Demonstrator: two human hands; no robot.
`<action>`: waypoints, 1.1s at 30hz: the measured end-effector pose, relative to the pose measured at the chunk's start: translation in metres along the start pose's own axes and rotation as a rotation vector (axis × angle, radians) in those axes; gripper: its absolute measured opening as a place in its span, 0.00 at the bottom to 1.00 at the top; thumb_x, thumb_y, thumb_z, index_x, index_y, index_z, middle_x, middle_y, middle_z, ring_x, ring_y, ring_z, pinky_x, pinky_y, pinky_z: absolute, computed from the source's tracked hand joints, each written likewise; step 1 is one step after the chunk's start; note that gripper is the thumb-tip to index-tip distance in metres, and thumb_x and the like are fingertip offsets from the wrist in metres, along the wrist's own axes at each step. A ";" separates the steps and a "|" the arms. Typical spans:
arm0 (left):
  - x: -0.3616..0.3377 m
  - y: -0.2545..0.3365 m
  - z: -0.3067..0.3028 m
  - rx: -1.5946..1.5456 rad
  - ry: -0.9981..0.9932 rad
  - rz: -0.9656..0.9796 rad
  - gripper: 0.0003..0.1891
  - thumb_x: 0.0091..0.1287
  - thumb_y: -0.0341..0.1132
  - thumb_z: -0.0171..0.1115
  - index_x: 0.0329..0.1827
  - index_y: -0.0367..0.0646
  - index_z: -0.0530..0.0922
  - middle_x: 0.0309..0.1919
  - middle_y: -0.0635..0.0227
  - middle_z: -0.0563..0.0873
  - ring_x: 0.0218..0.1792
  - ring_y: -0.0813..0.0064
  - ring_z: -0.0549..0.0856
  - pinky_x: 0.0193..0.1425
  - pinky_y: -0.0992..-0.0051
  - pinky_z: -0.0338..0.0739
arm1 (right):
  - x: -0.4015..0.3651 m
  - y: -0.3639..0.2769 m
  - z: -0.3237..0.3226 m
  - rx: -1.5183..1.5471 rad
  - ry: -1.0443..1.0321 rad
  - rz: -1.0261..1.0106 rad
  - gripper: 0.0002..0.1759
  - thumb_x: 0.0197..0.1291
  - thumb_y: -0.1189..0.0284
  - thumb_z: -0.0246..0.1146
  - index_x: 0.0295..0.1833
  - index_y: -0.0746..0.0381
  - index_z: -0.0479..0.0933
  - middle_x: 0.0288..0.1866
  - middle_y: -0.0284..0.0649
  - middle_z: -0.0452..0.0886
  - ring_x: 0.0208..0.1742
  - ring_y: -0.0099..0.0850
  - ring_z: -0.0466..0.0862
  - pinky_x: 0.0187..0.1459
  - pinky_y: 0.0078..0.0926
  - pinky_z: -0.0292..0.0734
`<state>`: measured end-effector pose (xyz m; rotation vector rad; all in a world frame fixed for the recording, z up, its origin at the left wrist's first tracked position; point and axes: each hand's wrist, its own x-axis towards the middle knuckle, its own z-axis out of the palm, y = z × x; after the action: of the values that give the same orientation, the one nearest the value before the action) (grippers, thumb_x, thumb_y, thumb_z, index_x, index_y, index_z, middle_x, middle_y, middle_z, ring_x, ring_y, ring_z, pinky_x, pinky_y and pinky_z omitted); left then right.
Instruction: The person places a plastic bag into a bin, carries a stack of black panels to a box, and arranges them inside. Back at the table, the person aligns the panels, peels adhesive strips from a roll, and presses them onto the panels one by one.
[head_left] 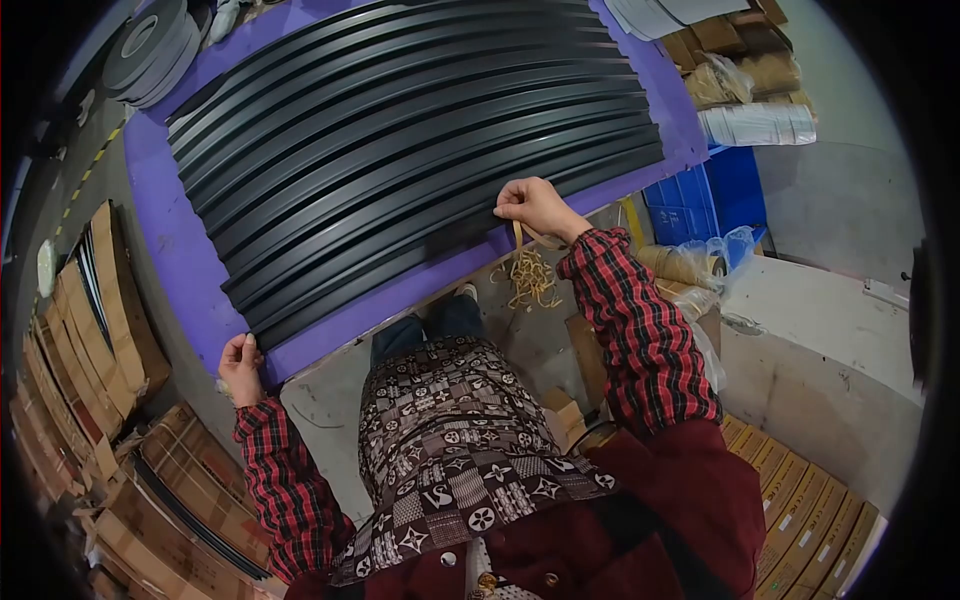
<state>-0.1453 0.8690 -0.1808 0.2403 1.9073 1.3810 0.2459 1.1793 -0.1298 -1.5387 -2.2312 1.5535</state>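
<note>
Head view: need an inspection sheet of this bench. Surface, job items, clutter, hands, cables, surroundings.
Surface: purple table, mostly covered.
Job's things: black profiles lying side by side along the table; tan bands dangling in a bunch under the right hand.
Clutter: grey rolls by the table's far left corner.
Hands: left hand curled at the nearest profile's left end, grip unclear; right hand at that profile's edge, gripping the bands.
Cables: nothing seen.
Surroundings: cardboard boxes on the left, blue crate on the right.

My table point(190, 250) has a purple top. Long black strips point(420, 130) lie on it side by side, touching. Bare purple shows left of the strips and along their near edge.
</note>
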 end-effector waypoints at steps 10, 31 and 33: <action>-0.001 0.001 -0.002 0.024 0.007 -0.006 0.07 0.55 0.32 0.62 0.32 0.39 0.76 0.20 0.74 0.75 0.20 0.86 0.71 0.24 0.86 0.66 | 0.004 -0.024 0.003 -0.313 0.122 0.110 0.10 0.42 0.67 0.64 0.23 0.64 0.76 0.19 0.39 0.77 0.24 0.28 0.78 0.29 0.23 0.70; -0.061 0.047 0.336 0.686 -0.361 0.918 0.07 0.52 0.33 0.57 0.34 0.46 0.78 0.31 0.66 0.77 0.37 0.63 0.74 0.40 0.67 0.67 | 0.005 -0.030 0.013 -0.505 0.146 0.159 0.11 0.41 0.65 0.57 0.27 0.61 0.76 0.29 0.45 0.78 0.36 0.43 0.78 0.35 0.36 0.73; -0.058 0.035 0.344 0.702 -0.358 0.942 0.06 0.53 0.34 0.56 0.32 0.48 0.79 0.29 0.67 0.78 0.36 0.62 0.75 0.39 0.67 0.68 | 0.005 -0.027 0.018 -0.532 0.162 0.123 0.14 0.41 0.61 0.57 0.27 0.62 0.77 0.28 0.47 0.78 0.34 0.44 0.78 0.34 0.38 0.73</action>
<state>0.1145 1.1037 -0.1688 1.7722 1.9455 0.9891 0.2151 1.1696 -0.1220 -1.8659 -2.6260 0.8395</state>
